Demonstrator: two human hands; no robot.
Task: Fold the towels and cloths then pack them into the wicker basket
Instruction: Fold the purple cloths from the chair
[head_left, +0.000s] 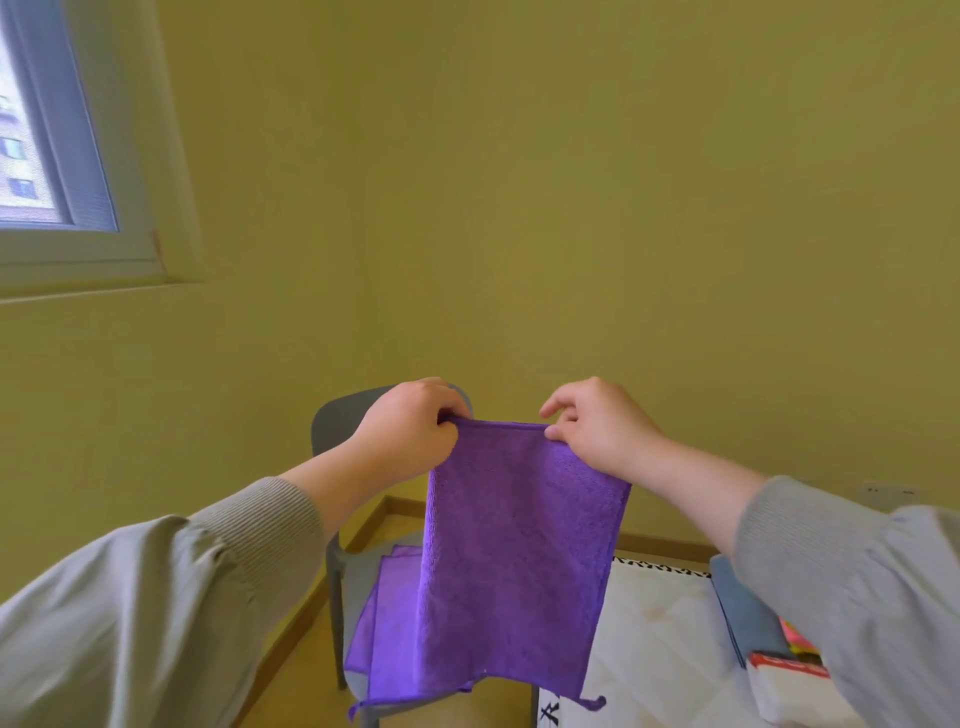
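A purple cloth (514, 566) hangs in the air in front of me, held by its top edge. My left hand (410, 431) grips the top left corner with curled fingers. My right hand (597, 428) pinches the top right corner between thumb and fingers. More purple cloths (387, 618) lie flat on the seat of a grey chair (335, 421) behind and below the hanging one. No wicker basket is in view.
A white patterned table (654, 639) stands at the lower right, with a blue cloth (743, 608) and a red-and-white pack (784, 686) on it. A yellow wall fills the background, and a window (47, 156) is at the upper left.
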